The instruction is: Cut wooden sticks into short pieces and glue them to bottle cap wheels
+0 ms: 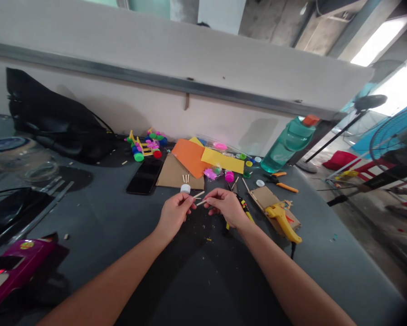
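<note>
Gray table, pale wall behind. Forearms angled inward from bottom of view, hands nearly meeting just above table. Left hand: thumb and index pinching thin pale sticks, ends pointing right. Right hand: thumb and fingertips pinching another stick, end pointing left. White cap just beyond left hand, near cardboard.

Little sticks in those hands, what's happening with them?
A person is working with two bare hands over a dark table. The left hand pinches a thin pale stick, and the right hand pinches a second stick close to it. Beyond the hands, a few short pieces sit on a cardboard sheet. A yellow glue gun lies off to the right, not in either grip.
</note>
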Tool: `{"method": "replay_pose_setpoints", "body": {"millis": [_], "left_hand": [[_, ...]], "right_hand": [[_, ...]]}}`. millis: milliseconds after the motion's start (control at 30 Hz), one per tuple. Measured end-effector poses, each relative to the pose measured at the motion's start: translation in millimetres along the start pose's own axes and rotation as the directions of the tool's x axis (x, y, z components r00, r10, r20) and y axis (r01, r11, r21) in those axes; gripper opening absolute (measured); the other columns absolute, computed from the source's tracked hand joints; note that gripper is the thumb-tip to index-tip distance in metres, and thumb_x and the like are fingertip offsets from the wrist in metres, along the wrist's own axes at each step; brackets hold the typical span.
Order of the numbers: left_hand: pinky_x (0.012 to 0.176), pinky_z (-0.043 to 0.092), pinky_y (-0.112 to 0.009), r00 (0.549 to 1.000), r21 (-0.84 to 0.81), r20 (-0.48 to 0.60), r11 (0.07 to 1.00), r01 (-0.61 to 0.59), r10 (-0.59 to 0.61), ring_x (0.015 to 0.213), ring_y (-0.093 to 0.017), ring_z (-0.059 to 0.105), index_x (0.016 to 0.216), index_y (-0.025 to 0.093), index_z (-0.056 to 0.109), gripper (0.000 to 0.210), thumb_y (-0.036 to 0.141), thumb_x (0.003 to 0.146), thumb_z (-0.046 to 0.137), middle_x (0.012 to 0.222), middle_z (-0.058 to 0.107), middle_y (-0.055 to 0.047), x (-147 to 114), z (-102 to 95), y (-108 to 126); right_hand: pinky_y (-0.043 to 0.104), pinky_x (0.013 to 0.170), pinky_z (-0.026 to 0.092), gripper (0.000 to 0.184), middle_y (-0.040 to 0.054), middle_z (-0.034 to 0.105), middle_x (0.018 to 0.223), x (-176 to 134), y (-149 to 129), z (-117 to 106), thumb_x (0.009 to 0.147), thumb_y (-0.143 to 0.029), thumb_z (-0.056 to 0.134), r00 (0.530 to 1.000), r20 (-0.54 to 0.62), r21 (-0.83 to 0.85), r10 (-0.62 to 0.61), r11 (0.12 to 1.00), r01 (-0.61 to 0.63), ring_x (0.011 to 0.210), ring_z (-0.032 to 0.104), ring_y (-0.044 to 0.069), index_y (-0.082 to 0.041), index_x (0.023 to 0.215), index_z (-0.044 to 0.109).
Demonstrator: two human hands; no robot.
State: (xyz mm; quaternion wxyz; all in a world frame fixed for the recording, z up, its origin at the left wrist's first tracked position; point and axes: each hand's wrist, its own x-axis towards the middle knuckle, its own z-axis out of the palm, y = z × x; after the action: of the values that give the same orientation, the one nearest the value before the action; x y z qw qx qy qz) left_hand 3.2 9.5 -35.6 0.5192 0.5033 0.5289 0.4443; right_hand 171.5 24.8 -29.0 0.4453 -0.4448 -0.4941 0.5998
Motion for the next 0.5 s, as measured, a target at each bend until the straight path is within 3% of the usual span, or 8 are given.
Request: {"method": "replay_pose_setpoints", "body": {"millis": [200, 500], "left_hand": [[0.036, 0.035, -0.017, 1.000, -0.038, 0.014, 0.999, 0.027, -0.026, 0.049, -0.009, 0.048, 0.071, 0.015, 0.059, 0.022, 0.037, 0.074, 0.055, 0.065, 0.061, -0.002, -3.7, 5.2, 0.1], [0.036, 0.035, -0.017, 0.998, -0.098, 0.015, 0.993, 0.068, -0.066, 0.046, -0.008, 0.046, 0.072, 0.013, 0.060, 0.022, 0.035, 0.074, 0.057, 0.063, 0.061, -0.002, -6.4, 9.5, 0.9]], "right_hand": [[0.022, 0.044, 0.050, 0.036, -0.0032, 0.062, 0.064, 2.2, 2.6, 2.9, 0.061, -0.026, 0.072, 0.992, -0.124, 0.028, -0.004, 1.000, 0.007, 0.056, 0.062, 0.014, -0.019, 0.085, 0.046], [0.024, 0.043, 0.051, 0.038, -0.0041, 0.062, 0.062, 3.7, 3.5, 5.9, 0.060, -0.027, 0.072, 0.983, -0.178, 0.015, -0.038, 0.999, 0.042, 0.051, 0.062, 0.014, -0.020, 0.082, 0.042]]}}
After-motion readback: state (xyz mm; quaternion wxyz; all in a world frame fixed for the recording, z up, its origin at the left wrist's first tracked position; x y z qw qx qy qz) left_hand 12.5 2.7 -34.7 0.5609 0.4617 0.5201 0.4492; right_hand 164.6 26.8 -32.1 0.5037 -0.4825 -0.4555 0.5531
